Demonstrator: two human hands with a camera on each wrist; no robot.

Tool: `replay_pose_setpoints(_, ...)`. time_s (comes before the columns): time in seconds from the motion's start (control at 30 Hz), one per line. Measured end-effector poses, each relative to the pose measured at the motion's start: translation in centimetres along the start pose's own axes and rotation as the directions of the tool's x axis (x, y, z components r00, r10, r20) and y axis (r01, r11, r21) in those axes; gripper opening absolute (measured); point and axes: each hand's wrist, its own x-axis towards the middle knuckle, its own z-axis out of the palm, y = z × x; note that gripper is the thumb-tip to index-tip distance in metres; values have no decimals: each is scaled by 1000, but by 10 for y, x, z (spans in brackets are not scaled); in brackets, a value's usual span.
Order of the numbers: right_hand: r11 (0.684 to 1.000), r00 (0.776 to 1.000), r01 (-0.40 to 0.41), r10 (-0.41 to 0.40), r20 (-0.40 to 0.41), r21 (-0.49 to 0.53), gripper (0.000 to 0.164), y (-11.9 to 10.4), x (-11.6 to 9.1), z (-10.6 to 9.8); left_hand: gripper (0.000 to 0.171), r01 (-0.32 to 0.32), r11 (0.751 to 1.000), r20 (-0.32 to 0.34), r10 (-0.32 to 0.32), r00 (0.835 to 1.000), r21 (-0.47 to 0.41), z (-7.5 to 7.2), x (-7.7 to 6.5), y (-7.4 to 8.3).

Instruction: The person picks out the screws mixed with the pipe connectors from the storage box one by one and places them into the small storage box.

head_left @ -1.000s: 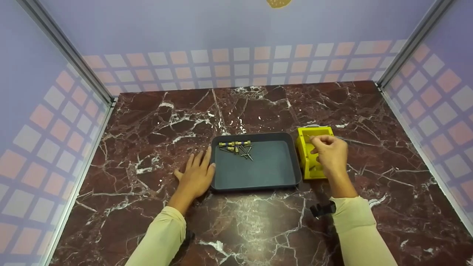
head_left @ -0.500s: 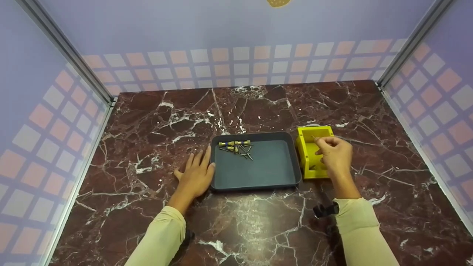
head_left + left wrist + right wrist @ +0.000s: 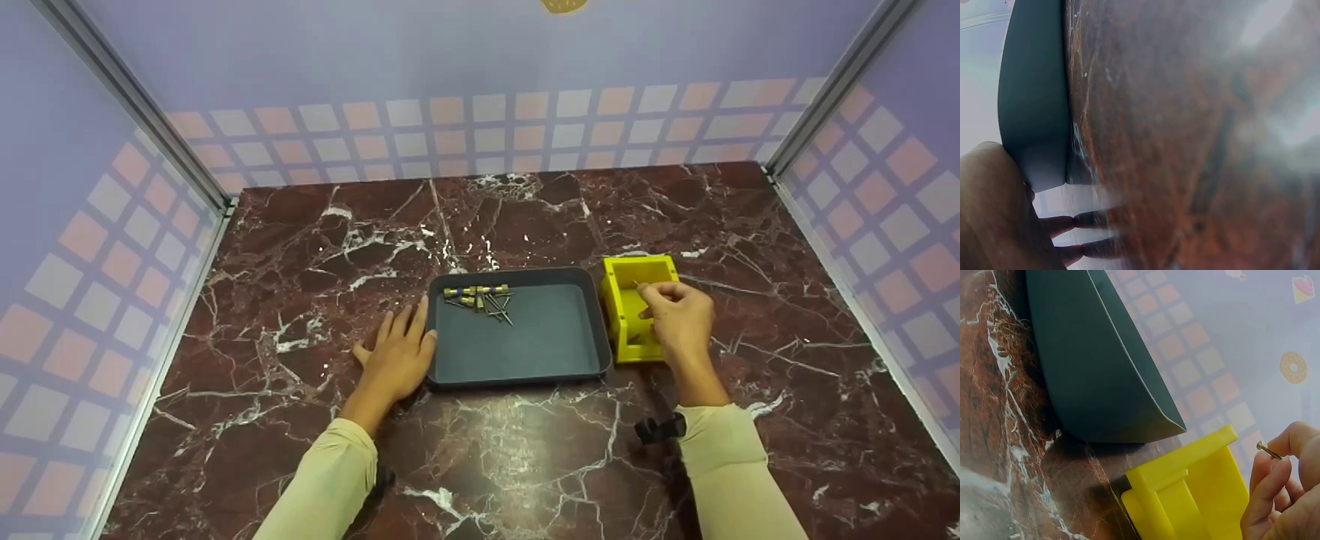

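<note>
My right hand (image 3: 681,319) is over the yellow bin (image 3: 613,319), pinching a small screw (image 3: 1268,450) between thumb and fingertips. The screw's flared head sticks out past the fingers in the right wrist view. My left hand (image 3: 394,360) lies with straight fingers on the table, its fingertips right at the left side of the dark grey tray (image 3: 525,377). Inside the tray, toward the back left, are several brass fittings (image 3: 476,291) with blue bands and a small pile of screws (image 3: 499,309). My right hand partly hides the inside of the bin.
The tray and bin stand side by side on a dark red marbled table (image 3: 510,225). Panels with pink and white squares enclose the back (image 3: 487,135) and both sides. A black strap piece (image 3: 660,429) juts from the right sleeve.
My right hand has shifted slightly right over the bin, with the screw at its fingertips. The left hand, tray and bin stay put.
</note>
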Motion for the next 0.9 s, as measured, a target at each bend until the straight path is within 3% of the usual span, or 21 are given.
replay_pose_setpoints(0.9,998,1000,21,-21,-6,-60,22,1,1,-1,61,-11,1000,-10,11,1000,-14,1,-1,0)
